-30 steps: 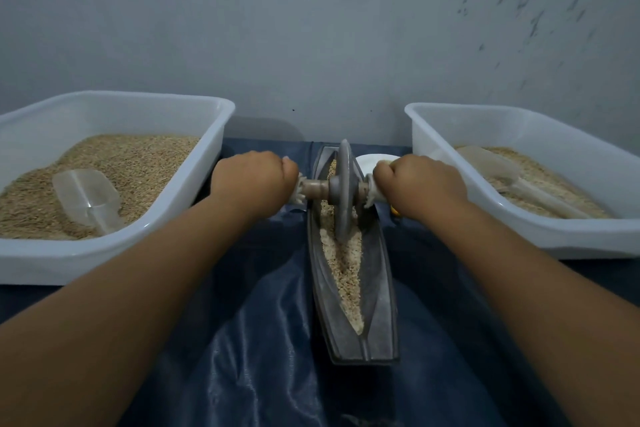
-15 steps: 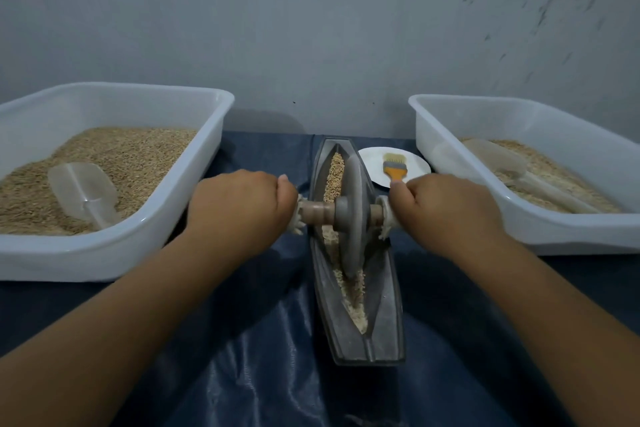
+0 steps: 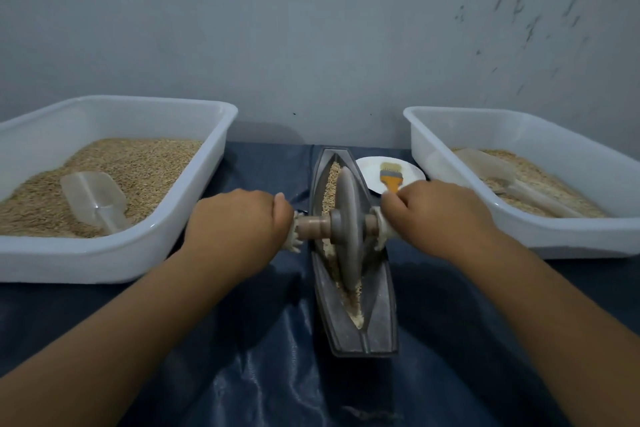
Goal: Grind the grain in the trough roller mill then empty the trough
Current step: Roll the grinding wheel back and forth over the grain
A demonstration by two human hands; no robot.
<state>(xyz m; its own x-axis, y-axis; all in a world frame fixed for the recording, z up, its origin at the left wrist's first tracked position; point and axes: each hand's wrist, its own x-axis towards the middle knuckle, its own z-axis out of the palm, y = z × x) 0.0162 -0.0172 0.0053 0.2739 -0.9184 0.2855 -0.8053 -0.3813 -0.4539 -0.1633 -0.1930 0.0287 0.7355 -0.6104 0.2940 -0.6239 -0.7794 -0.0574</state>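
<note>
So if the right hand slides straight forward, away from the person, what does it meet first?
Probably the orange brush on the white plate, which lie just beyond the right hand gripping the roller handle. Depth is unclear, so the hand may pass above them.

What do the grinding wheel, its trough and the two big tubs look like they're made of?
Wheel: dull grey, probably stone or cast metal. Trough: dark grey with a faint sheen, likely metal. Tubs: smooth, glossy white with rounded rims, almost certainly plastic.
</note>
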